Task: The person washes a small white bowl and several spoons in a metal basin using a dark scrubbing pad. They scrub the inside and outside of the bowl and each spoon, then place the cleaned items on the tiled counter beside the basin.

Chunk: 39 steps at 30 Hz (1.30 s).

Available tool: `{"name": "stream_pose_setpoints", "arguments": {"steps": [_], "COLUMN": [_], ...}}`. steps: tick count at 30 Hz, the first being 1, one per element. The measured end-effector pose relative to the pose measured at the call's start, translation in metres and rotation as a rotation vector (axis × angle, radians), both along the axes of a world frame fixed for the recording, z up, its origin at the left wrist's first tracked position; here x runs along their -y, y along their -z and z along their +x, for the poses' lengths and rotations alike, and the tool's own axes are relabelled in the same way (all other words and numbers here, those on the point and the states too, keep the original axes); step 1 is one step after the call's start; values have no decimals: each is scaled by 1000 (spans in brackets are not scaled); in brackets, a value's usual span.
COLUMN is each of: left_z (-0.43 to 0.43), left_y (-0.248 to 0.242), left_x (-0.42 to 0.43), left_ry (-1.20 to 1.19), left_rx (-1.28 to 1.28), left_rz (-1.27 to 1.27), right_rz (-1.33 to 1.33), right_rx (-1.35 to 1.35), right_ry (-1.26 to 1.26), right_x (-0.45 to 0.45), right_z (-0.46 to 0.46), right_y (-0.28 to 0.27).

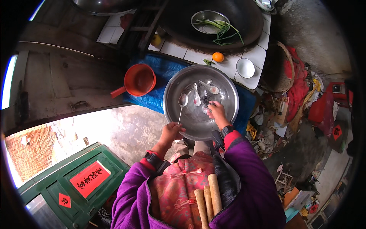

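In the head view a large steel basin (190,114) stands in front of me. My left hand (171,132), at its near left rim, grips the handle of a metal spoon (183,100), whose bowl points away over the basin. My right hand (216,111) is over the basin's right half, its fingers closed on a dark scouring pad (205,100). Two white ceramic soup spoons, one upright in view (197,95) and one slanting (210,87), lie in the basin. Another spoon (208,81) shows near its far side.
A red plastic dipper (140,80) sits on blue plastic sheeting at the left. Beyond the basin are an orange (218,57), a green clip (208,62), a white bowl (245,68) and a big wok (251,25) holding a metal bowl (210,14) with green onions (224,27).
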<state>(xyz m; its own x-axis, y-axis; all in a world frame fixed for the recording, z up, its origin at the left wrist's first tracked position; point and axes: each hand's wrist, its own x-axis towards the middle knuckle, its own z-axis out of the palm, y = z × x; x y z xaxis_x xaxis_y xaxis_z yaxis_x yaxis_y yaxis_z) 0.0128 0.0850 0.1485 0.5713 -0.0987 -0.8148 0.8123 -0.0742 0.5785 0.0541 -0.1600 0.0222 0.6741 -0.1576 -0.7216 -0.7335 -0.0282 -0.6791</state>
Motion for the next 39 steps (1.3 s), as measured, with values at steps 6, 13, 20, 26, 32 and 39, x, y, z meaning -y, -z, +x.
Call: {"name": "stream_pose_setpoints", "arguments": {"steps": [6, 13, 20, 26, 32, 39], "left_z": [14, 25, 28, 27, 15, 21], "left_y": [-17, -41, -63, -77, -74, -70], "left_x": [18, 35, 50, 51, 48, 42], "left_ry": [50, 197, 503, 643, 619, 327], "left_rx": [46, 216, 471, 409, 373, 328], "left_rz": [-64, 61, 203, 159, 131, 64], "right_rz": [407, 711, 881, 840, 449, 698], "right_rx": [47, 121, 182, 196, 286, 141], "right_ry": [229, 317, 433, 468, 609, 539], "right_x": [-13, -29, -23, -25, 1, -15], "right_z": [-10, 0, 1, 12, 38, 22], "right_y": [-65, -116, -131, -107, -95, -116]}}
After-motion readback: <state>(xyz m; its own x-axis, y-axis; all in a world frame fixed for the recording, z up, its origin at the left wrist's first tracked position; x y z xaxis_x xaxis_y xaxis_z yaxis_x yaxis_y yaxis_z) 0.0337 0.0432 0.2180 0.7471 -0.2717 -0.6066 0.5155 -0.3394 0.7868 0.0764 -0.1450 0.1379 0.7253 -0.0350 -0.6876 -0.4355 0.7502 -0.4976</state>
